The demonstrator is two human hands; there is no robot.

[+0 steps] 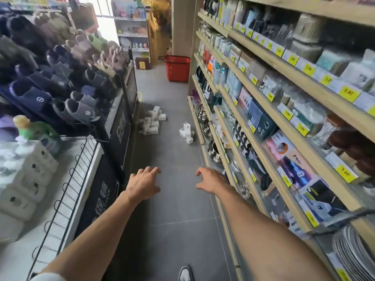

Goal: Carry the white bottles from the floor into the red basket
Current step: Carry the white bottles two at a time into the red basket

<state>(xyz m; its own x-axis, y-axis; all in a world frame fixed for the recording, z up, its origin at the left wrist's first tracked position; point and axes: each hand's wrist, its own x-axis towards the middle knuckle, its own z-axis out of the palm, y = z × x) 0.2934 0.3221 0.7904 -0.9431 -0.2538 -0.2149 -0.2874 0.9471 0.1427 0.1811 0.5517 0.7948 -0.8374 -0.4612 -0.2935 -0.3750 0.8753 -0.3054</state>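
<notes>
Your left hand (144,183) and right hand (211,180) both reach out ahead of you, fingers loosely spread, holding nothing. The white bottles (153,122) lie on the floor (174,199) in two heaps: the larger at your 11 o'clock by the foot of the slipper rack (40,98), and a smaller heap (186,133) at 1 o'clock beside the shelving (263,110). The red basket (176,67) stands well beyond them at 12 o'clock. Step in close and crouch before grasping, then take one bottle per hand, round its body.
</notes>
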